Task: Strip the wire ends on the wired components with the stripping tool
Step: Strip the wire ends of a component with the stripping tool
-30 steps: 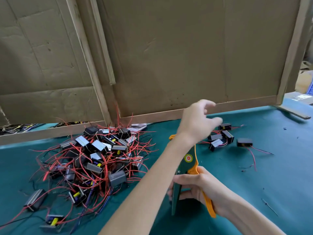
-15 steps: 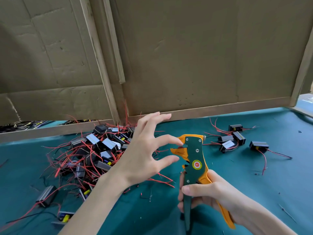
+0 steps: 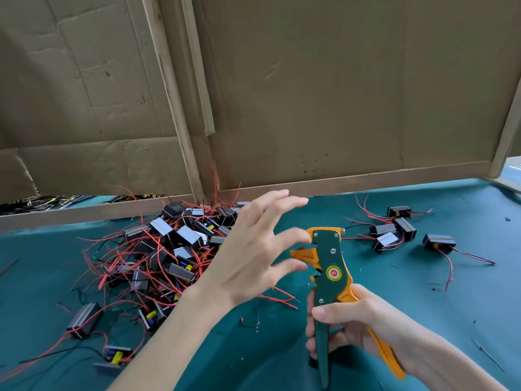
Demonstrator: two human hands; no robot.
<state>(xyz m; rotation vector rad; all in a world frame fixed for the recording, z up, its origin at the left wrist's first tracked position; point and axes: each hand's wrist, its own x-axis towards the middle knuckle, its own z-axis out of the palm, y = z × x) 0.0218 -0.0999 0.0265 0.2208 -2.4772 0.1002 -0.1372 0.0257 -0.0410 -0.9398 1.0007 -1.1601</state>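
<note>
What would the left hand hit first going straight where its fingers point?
Likely the head of the green-and-orange stripping tool in the right hand; the open left hand has fingertips just beside it, depth unclear.

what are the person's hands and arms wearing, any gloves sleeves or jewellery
Nothing is worn. The left hand and right hand are bare: no gloves, rings or watch visible. The left forearm and right forearm are bare to the frame's edge, no sleeve showing.
</note>
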